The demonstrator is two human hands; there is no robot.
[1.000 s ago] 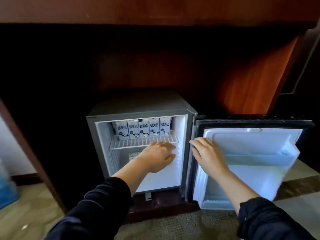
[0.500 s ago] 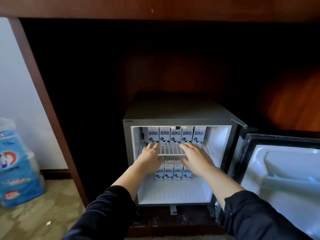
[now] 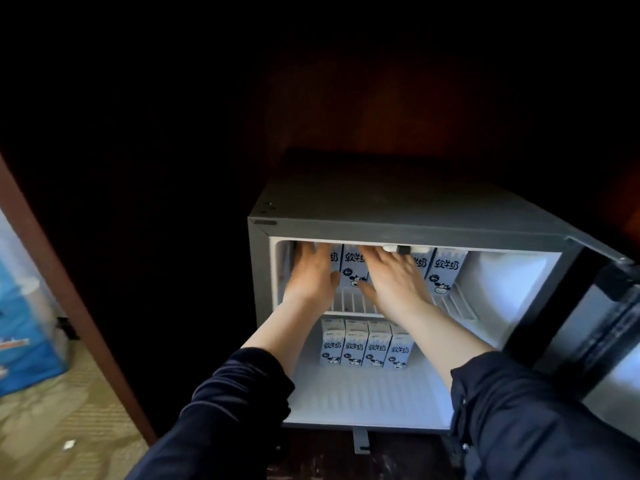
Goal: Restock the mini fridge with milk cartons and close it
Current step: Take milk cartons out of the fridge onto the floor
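Note:
The grey mini fridge [image 3: 381, 226] stands open inside a dark wooden cabinet. A row of blue-and-white milk cartons [image 3: 445, 271] stands at the back of its white wire shelf [image 3: 353, 301]. A second row of milk cartons [image 3: 353, 348] stands on the fridge floor below. Both hands reach into the upper compartment. My left hand [image 3: 311, 275] lies flat against the leftmost carton, fingers extended. My right hand [image 3: 391, 278] is spread over the middle cartons and hides parts of them. Neither hand grips a carton.
The fridge door [image 3: 609, 323] hangs open at the right, close to my right sleeve. A wooden cabinet post [image 3: 69, 299] slants down the left. Beyond it a blue plastic-wrapped pack [image 3: 20, 334] sits on the patterned carpet [image 3: 52, 427].
My right hand left the door edge and joined the left inside the fridge. Both then rose from the shelf's front edge up to the upper row of cartons. The camera moved closer.

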